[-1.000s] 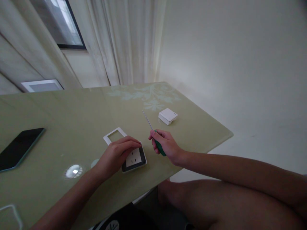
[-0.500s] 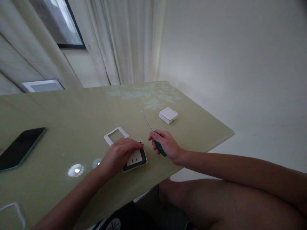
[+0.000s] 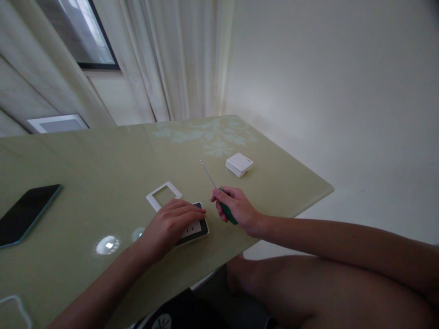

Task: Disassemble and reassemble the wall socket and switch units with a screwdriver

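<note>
A white wall socket (image 3: 194, 229) with a dark grey border lies face up near the table's front edge. Across its upper part rests my left hand (image 3: 171, 224), fingers stretched out flat and covering much of the face; the thumb is hidden. To the right, my right hand (image 3: 235, 205) is closed around the green handle of a screwdriver (image 3: 227, 213). Its thin metal shaft points up and to the left, with the tip free of the socket. A white cover frame (image 3: 153, 201) lies just beyond my left hand, partly hidden by it.
A small white square box-like piece (image 3: 239, 164) sits further back on the pale green table (image 3: 113, 183). On the left lies a dark phone (image 3: 29, 214). A white cable (image 3: 20, 306) curves at the lower left corner. Curtains and a wall stand behind.
My left hand has shifted over the socket, its fingers now lying flatter and hiding more of the face. My right hand keeps the screwdriver nearly still. The view has turned slightly.
</note>
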`<move>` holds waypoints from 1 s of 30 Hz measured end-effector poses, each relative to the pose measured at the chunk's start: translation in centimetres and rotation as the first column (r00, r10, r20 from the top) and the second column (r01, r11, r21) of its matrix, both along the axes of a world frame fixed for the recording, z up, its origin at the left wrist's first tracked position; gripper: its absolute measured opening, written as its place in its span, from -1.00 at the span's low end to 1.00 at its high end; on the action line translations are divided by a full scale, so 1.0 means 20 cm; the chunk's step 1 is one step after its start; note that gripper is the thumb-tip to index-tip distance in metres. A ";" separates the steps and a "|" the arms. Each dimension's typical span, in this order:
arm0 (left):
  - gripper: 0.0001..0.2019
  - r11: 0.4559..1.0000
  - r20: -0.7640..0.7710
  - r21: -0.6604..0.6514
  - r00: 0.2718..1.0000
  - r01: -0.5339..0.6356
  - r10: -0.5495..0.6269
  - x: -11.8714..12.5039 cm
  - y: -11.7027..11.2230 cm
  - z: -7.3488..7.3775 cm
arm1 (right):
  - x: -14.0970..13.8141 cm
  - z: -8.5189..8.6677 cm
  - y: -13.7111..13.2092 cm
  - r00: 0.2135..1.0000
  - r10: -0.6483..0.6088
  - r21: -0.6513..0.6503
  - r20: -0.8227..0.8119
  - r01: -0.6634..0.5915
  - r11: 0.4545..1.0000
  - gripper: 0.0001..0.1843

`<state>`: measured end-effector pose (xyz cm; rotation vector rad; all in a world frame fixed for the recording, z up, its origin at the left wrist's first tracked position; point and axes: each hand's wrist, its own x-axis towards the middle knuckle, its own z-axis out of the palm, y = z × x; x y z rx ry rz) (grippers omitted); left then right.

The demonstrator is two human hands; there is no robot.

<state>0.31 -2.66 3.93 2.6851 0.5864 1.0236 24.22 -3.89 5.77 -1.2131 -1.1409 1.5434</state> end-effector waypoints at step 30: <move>-0.79 0.988 0.008 -0.088 0.992 -0.126 0.127 0.04 -0.01 -0.03 | 0.00 0.00 -0.01 1.000 -0.001 -0.006 0.002 0.001 1.000 -0.43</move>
